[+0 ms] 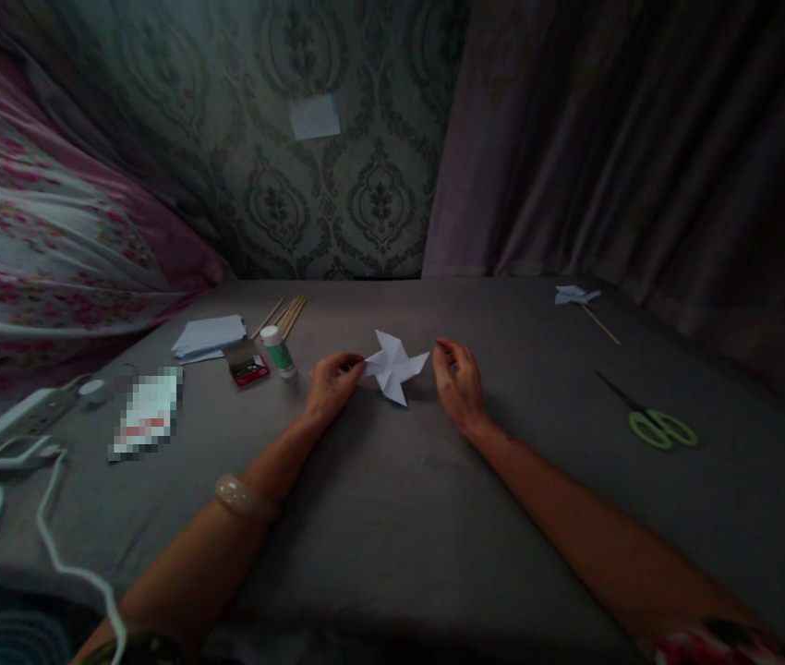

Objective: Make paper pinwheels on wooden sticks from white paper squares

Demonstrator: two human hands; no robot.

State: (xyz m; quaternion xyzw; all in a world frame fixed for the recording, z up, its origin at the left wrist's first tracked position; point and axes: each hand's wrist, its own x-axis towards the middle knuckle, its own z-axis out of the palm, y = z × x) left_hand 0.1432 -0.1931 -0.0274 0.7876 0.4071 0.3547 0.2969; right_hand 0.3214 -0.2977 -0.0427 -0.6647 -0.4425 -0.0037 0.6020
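Observation:
A white paper pinwheel (392, 368) with pointed blades is at the middle of the grey-covered table. My left hand (337, 380) pinches the tip of its left blade between thumb and fingers. Just past the right blade is my right hand (458, 379), its fingers curled and a little apart, with nothing visible in them. A small gap shows between these fingers and the paper. Left of my left hand stand a glue stick (277, 353) with a white cap and a small red box (248, 366) with its lid up, holding small metal pieces.
Wooden sticks (290, 317) and a stack of white paper (210, 337) lie at the back left. Green-handled scissors (648, 420) and another pinwheel on a stick (578, 296) are on the right. A power strip (25, 425) with white cables sits at the left edge.

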